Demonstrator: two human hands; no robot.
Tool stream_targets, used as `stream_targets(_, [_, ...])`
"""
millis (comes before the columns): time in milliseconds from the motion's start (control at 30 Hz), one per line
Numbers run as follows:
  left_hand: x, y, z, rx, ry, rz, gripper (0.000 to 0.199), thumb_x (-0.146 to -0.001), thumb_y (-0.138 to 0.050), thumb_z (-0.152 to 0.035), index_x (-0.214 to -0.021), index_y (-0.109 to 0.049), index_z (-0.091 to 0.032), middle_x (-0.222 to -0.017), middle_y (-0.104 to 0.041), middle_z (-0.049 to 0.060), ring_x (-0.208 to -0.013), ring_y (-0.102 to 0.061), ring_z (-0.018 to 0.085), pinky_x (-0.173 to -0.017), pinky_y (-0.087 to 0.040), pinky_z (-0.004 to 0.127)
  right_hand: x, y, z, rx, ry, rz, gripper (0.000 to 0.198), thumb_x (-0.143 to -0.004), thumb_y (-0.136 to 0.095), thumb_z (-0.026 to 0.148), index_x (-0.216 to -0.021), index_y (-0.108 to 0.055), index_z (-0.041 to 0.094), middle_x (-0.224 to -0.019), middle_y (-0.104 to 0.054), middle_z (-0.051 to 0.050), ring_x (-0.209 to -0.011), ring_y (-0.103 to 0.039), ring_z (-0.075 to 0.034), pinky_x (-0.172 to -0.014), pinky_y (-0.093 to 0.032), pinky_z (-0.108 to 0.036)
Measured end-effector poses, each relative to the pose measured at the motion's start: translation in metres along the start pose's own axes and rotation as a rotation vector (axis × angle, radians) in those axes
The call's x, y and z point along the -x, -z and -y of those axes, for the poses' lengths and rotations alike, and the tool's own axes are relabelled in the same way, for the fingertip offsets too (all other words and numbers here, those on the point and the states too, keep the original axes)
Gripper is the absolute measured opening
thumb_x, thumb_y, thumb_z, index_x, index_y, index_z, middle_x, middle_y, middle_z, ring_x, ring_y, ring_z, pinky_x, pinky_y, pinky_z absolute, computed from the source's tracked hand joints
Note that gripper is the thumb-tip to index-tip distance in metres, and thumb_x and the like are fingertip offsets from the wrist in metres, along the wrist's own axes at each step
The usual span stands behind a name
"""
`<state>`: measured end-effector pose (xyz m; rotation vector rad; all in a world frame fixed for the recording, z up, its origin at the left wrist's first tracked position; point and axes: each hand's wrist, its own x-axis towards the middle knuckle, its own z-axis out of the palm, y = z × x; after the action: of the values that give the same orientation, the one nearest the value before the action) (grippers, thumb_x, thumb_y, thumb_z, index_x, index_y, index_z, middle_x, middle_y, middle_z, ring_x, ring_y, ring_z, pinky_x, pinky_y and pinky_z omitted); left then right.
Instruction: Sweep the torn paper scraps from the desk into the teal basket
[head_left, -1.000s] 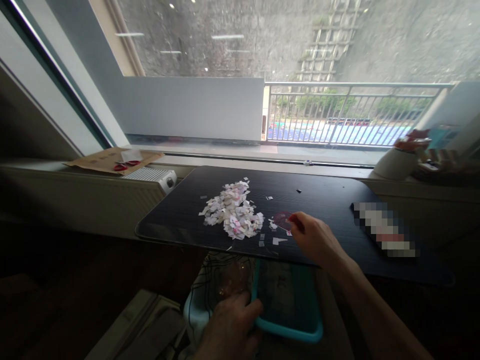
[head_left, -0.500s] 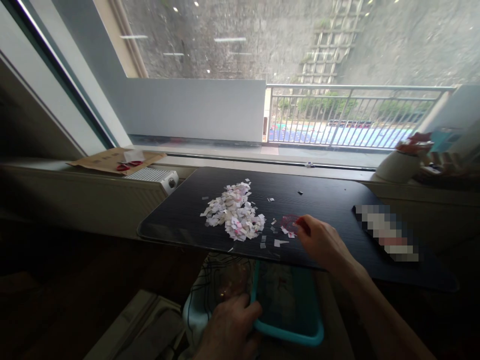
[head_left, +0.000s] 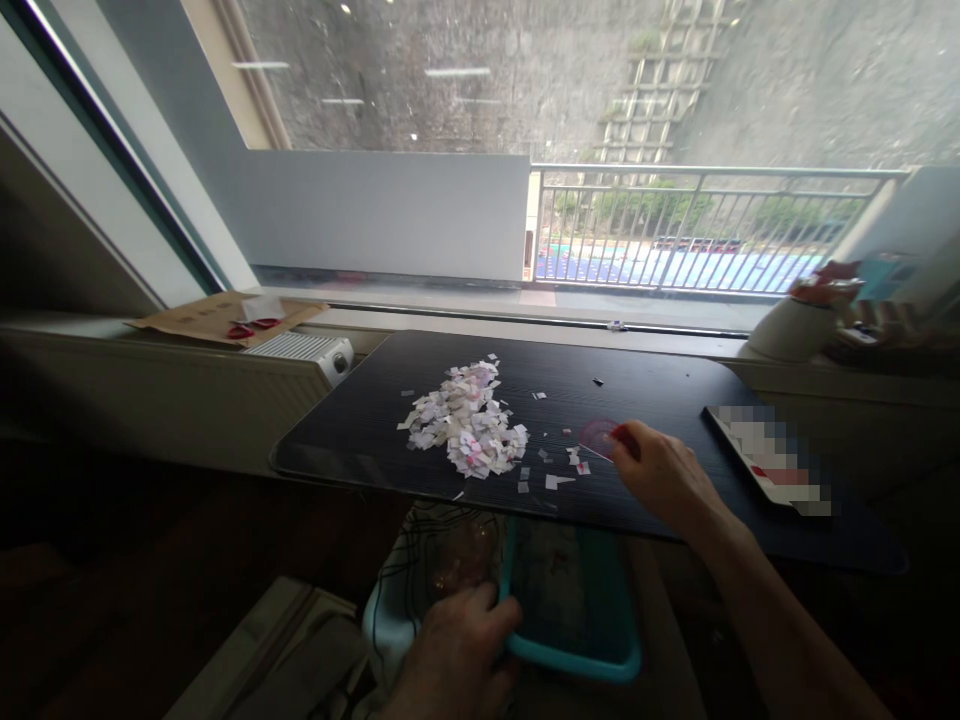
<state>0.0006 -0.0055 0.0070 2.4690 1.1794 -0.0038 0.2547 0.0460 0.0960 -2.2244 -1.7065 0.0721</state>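
Observation:
Low in front of the table's near edge, my left hand (head_left: pixel 466 640) grips the side of a plastic box with a teal rim (head_left: pixel 577 660). Pale scraps, dimly seen, lie in the box. Above the dark tabletop (head_left: pixel 637 360), my right hand (head_left: pixel 664 475) pinches a thin, see-through pink piece with a rounded edge (head_left: pixel 597 438); its exact kind is unclear. A few loose paper bits (head_left: pixel 576 465) lie just left of and below that piece. Farther left is a heaped pile of small cut paper scraps (head_left: pixel 469 430), touched by neither hand.
A partly blurred flat dark-edged object (head_left: pixel 765 460) rests at the table's right. Red-handled scissors (head_left: pixel 253 327) lie on brown paper (head_left: pixel 195 315) on the left sill, by a white radiator (head_left: pixel 300 350). A white pot (head_left: pixel 791 325) stands at the right sill.
My right hand has moved slightly right with the pink piece, which now shows more clearly, away from the loose bits. My left hand still grips the box. The view has shifted slightly.

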Motion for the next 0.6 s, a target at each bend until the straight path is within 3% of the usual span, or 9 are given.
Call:
stream_targets(267, [-0.001,0.003,-0.003,-0.012,0.014,0.078,0.015,-0.073,-0.055,-0.020,-0.087,-0.054,-0.025,-0.094,-0.058,0.002,-0.088,-0.055,0.020,-0.070,-0.039,0.027,-0.017,-0.015,-0.004,-0.110,0.054,-0.014,0.021,-0.084,-0.045,0.026,-0.093,-0.062,0.018,-0.086,-0.070,-0.007,-0.075,-0.062,-0.019,-0.061,-0.035,-0.026])
stream_targets(600, [0.001,0.001,-0.003,-0.021,0.012,0.052,0.017,-0.073,-0.055,-0.017,-0.088,-0.054,-0.025,-0.094,-0.057,0.001,-0.088,-0.054,0.021,-0.072,-0.039,0.028,0.021,0.001,-0.026,-0.168,0.054,-0.010,0.019,-0.082,-0.047,0.029,-0.090,-0.062,0.021,-0.078,-0.068,-0.002,-0.069,-0.062,-0.017,-0.060,-0.039,-0.026])
